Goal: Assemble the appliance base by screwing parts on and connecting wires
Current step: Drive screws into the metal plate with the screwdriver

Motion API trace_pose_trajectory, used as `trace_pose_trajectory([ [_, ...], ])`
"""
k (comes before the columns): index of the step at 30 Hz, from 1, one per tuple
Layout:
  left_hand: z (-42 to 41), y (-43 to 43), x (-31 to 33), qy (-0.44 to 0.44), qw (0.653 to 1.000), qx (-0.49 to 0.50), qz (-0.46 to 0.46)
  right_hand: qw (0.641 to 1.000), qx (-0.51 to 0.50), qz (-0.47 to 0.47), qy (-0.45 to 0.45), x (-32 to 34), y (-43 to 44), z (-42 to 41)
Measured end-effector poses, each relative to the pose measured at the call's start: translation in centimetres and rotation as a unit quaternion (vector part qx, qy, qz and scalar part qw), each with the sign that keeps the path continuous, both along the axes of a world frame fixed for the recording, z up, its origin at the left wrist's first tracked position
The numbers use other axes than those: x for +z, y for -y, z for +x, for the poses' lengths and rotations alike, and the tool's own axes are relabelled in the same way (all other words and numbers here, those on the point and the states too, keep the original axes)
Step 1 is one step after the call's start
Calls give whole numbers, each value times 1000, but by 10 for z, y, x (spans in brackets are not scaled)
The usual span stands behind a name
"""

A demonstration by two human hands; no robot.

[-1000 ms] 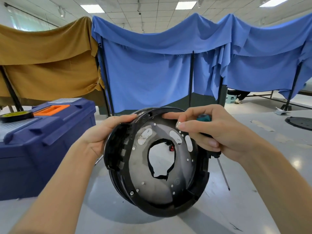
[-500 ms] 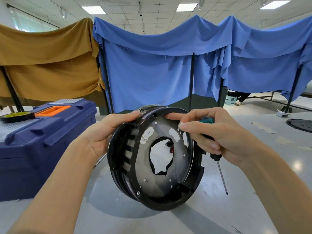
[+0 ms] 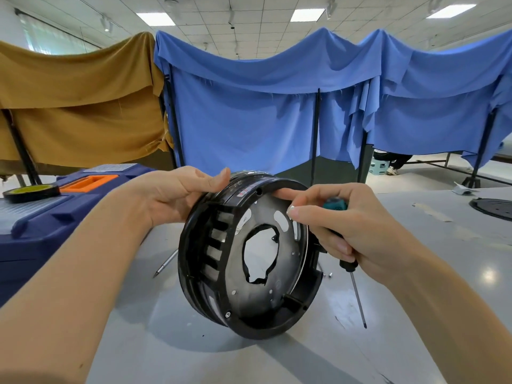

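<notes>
Screwdriver [image 3: 358,300] handle mostly hidden inside the right hand [image 3: 349,234], its grip curled round it, forefinger touching the base [image 3: 277,303] rim. Left hand [image 3: 174,195] grips the upended base's top, over the worktop [image 3: 443,259].

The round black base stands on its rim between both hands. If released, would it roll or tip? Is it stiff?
Likely to roll or topple: the base stands on its curved rim on the glossy table, with the left hand and right hand at its top edge. Probably stiff: the ring shows no bending under their grip.
</notes>
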State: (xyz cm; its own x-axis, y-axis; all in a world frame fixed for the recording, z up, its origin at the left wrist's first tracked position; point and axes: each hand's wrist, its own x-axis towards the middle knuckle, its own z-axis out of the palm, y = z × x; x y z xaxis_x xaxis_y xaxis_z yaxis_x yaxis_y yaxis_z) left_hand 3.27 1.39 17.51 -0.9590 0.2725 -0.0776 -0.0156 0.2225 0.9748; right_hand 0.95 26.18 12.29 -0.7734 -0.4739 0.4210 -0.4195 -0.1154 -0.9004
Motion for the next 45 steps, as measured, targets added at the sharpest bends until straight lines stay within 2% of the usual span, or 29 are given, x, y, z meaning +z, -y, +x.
trace_pose_trajectory([
  [4, -5, 1, 5, 32, 999, 24, -9, 999, -50, -19, 11, -2, 8, 3],
  [10, -9, -14, 7, 23, 997, 71, -35, 991, -122, -52, 25, -10, 29, 11],
  [18, -12, -22, 8, 25, 994, 109, -19, 972, -215, -100, -3, -15, 50, 19],
  [23, -12, -23, 11, 34, 995, 68, -61, 955, -283, -72, -53, -19, 61, 20],
  [31, -13, -18, 11, 25, 993, 49, -104, 955, -283, -65, -54, -20, 66, 23],
  [41, -14, -8, 5, 35, 994, 65, -77, 970, -221, -94, -27, -20, 59, 17],
  [45, -16, -8, 4, 31, 994, 65, -77, 967, -218, -102, -79, -16, 49, 15],
])
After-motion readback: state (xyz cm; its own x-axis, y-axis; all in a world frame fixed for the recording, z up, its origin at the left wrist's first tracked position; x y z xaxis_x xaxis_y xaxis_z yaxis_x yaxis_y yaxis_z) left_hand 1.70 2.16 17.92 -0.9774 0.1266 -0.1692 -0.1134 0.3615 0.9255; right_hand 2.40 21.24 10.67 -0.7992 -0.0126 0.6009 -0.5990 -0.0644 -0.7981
